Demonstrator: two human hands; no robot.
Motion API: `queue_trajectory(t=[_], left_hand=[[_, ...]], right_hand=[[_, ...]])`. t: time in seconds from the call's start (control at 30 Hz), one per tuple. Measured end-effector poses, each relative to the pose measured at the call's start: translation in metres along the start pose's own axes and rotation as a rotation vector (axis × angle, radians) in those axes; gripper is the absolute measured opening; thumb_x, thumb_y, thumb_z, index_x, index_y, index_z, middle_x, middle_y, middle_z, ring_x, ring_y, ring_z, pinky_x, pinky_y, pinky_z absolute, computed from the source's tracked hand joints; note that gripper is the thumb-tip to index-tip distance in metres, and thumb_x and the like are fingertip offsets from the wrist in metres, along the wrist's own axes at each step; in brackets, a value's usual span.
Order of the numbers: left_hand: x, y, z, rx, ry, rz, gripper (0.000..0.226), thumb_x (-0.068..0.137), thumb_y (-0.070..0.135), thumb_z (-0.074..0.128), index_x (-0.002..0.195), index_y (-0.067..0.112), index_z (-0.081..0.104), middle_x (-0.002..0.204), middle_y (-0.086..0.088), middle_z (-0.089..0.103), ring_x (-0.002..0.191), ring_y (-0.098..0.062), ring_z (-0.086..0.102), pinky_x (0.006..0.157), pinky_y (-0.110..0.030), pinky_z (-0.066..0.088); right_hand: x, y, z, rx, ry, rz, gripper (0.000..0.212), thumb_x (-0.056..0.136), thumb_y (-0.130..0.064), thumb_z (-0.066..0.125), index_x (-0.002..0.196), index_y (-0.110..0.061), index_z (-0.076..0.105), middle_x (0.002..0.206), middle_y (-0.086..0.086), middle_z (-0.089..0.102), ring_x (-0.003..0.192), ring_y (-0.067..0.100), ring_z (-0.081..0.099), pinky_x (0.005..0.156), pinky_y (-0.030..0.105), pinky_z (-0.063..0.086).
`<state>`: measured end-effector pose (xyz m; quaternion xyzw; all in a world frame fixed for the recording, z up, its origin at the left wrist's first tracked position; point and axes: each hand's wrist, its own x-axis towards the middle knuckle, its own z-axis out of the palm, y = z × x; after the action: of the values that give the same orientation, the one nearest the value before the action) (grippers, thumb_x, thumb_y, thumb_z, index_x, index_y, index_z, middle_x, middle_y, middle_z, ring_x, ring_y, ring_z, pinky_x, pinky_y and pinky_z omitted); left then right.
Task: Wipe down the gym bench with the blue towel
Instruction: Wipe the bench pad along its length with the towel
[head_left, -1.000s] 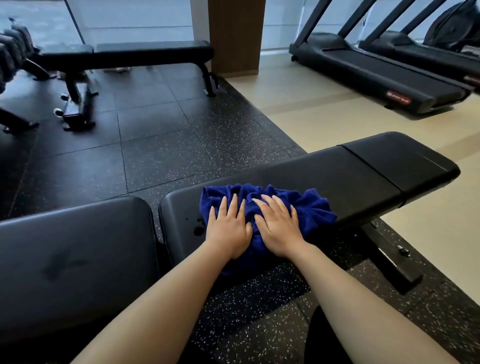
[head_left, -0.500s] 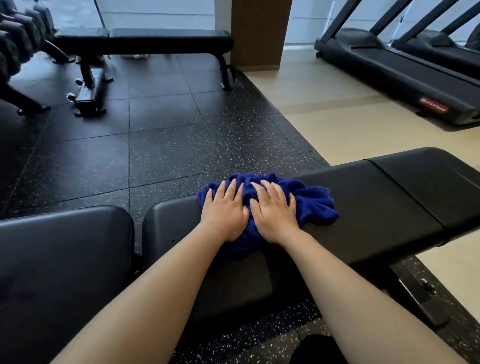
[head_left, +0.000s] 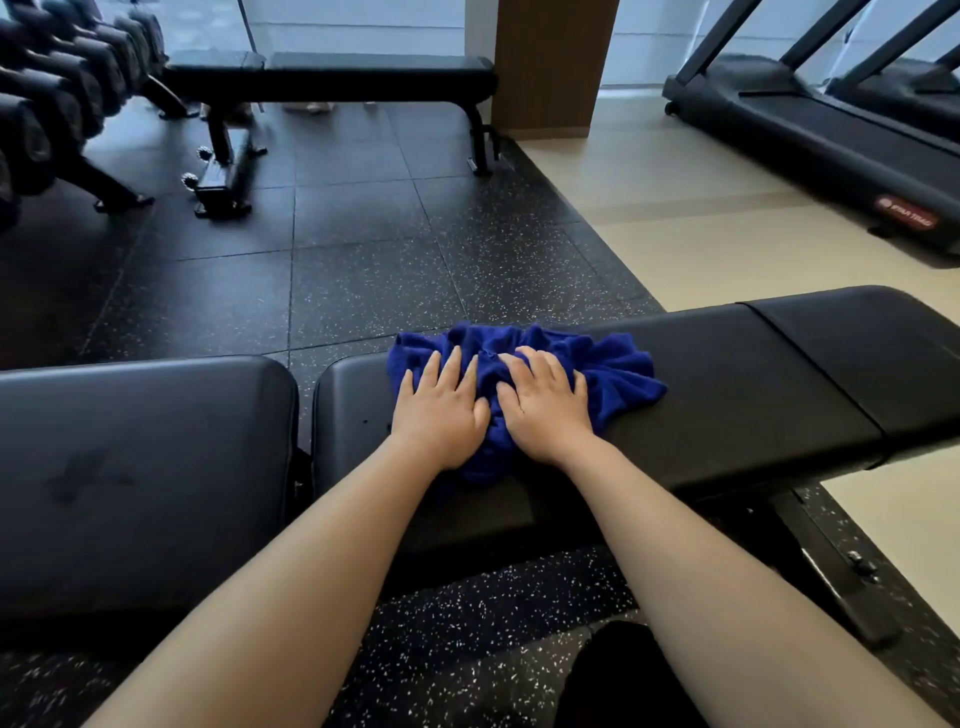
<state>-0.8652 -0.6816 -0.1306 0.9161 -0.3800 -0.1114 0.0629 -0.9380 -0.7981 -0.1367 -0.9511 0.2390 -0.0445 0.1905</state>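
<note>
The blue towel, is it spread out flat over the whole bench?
No, the blue towel is bunched up under both hands, covering only a small part of the bench.

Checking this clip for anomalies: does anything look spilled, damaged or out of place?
Nothing stands out. Left hand and right hand press the bunched blue towel flat on the gym bench; its pad shows only faint smudges.

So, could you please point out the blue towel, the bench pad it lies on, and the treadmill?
blue towel (head_left: 618, 371), head view, on the bunched cloth right of the hands.
bench pad (head_left: 727, 395), head view, on its bare top surface.
treadmill (head_left: 852, 140), head view, on the dark belt.
</note>
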Motion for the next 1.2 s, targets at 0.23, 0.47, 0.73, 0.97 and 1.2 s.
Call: queue_trajectory(t=[0.23, 0.47, 0.73, 0.97, 1.2], left_hand=[[-0.052, -0.009, 0.006, 0.009, 0.003, -0.041, 0.06, 0.098, 0.039, 0.021, 0.15, 0.021, -0.001, 0.16, -0.002, -0.009, 0.147, -0.023, -0.01, 0.118, -0.045, -0.001], [-0.031, -0.007, 0.007, -0.016, 0.052, -0.117, 0.059, 0.098, 0.037, 0.022, 0.15, 0.02, 0.0, 0.16, -0.001, -0.007, 0.148, -0.022, -0.007, 0.118, -0.045, 0.001], [0.002, -0.018, 0.0, -0.006, 0.036, -0.137, 0.059, 0.098, 0.037, 0.021, 0.15, 0.021, -0.001, 0.16, -0.001, -0.009, 0.147, -0.022, -0.009, 0.118, -0.047, -0.001], [-0.005, -0.015, -0.005, -0.034, 0.027, -0.14, 0.06, 0.097, 0.037, 0.022, 0.151, 0.021, 0.0, 0.16, -0.002, -0.008, 0.148, -0.02, -0.007, 0.118, -0.044, 0.001], [-0.063, -0.019, 0.005, 0.005, 0.041, -0.149, 0.062, 0.097, 0.039, 0.023, 0.15, 0.019, -0.001, 0.16, -0.004, -0.008, 0.148, -0.022, -0.005, 0.119, -0.043, 0.005]], right_hand=[[-0.046, -0.022, 0.009, 0.039, -0.017, -0.061, 0.044, 0.097, -0.038, 0.031, 0.141, -0.031, 0.029, 0.155, -0.004, 0.017, 0.143, 0.015, 0.006, 0.114, 0.051, -0.001], [-0.018, -0.024, 0.012, 0.049, -0.004, -0.063, 0.041, 0.097, -0.04, 0.029, 0.137, -0.03, 0.034, 0.154, -0.002, 0.02, 0.142, 0.016, 0.009, 0.114, 0.051, 0.001], [0.019, -0.025, 0.013, 0.048, -0.022, -0.069, 0.044, 0.098, -0.041, 0.027, 0.141, -0.035, 0.027, 0.157, -0.004, 0.015, 0.144, 0.017, 0.005, 0.114, 0.05, -0.003], [0.012, -0.028, 0.006, 0.04, -0.034, -0.063, 0.043, 0.097, -0.04, 0.03, 0.139, -0.029, 0.033, 0.155, -0.003, 0.019, 0.143, 0.018, 0.01, 0.114, 0.051, 0.0], [-0.043, -0.043, 0.013, 0.058, -0.002, -0.131, 0.042, 0.096, -0.039, 0.036, 0.137, -0.028, 0.038, 0.152, -0.005, 0.027, 0.14, 0.015, 0.016, 0.113, 0.05, 0.003]])
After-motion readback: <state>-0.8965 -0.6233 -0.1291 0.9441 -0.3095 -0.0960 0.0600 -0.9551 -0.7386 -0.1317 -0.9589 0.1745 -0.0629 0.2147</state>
